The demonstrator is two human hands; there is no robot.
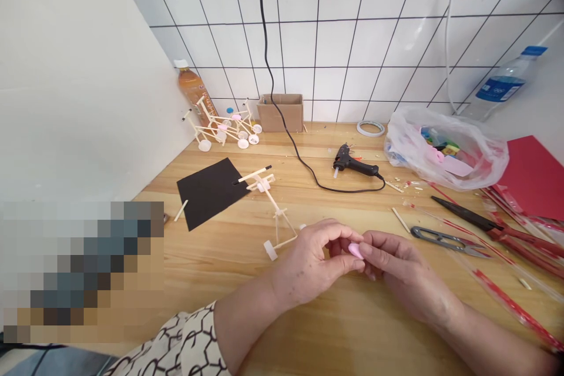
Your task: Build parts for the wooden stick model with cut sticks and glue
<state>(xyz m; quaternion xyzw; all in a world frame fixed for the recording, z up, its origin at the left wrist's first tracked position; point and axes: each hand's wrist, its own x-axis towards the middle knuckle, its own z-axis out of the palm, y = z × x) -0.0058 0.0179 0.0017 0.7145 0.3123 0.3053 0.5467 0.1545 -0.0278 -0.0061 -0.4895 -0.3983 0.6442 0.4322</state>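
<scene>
Pinching a pink piece [355,251] between left hand [311,261] and right hand [399,262], low over the counter [348,329]

Clamped on the small pink piece with the grip of each hand, meeting over it from either side with thumbs and bent fingers drawn in. Mostly covered, so impossible to tell its full shape. Just beyond the left hand and partly hidden by it, a stick frame [278,212] with white discs, reaching over the right edge of a black card [209,194]. Near the right hand, a pale stick [400,220], then grey snips [460,245] and red-handled scissors [497,230] among red plastic strips [502,291]. Farther back at left, grouped together, similar stick frames [222,128] in front of a bottle of amber drink [191,85]. Against the tiled wall [295,47], a cardboard box [282,114]. Lying on its side behind the hands, a black glue gun [361,167], with its cord [292,141] looping up the wall. To the right, a tape roll [370,133], a plastic bag [399,141] of colourful bits, a blue-capped bottle [500,88] and a red card [535,173].
</scene>
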